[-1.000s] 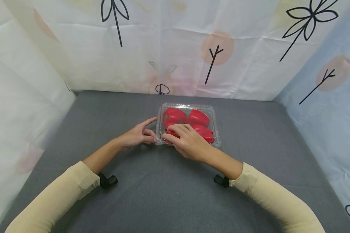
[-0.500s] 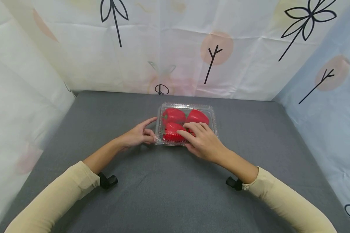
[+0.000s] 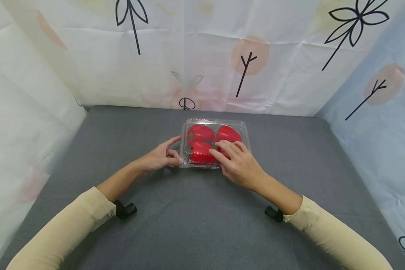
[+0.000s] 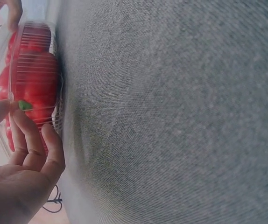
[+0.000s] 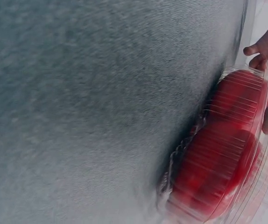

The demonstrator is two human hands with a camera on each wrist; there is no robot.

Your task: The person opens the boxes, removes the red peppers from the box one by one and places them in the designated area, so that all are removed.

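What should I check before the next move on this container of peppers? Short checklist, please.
1. Clear container resting flat on the gray cloth: ok.
2. Four red peppers inside it: ok; the near right one is partly hidden by fingers.
3. Left hand touching the container's left side near its front corner: ok.
4. Right hand at the near right part: ok.
5. Container snapped shut all round: cannot tell; the hands cover parts of its edge.
6. Pressure firm enough: cannot tell from pictures.

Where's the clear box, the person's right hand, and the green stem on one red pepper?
Clear box (image 3: pixel 216 121), head view: its far rim.
Right hand (image 3: pixel 239 164), head view: back of the hand.
Green stem (image 4: pixel 25 105), left wrist view: its middle.
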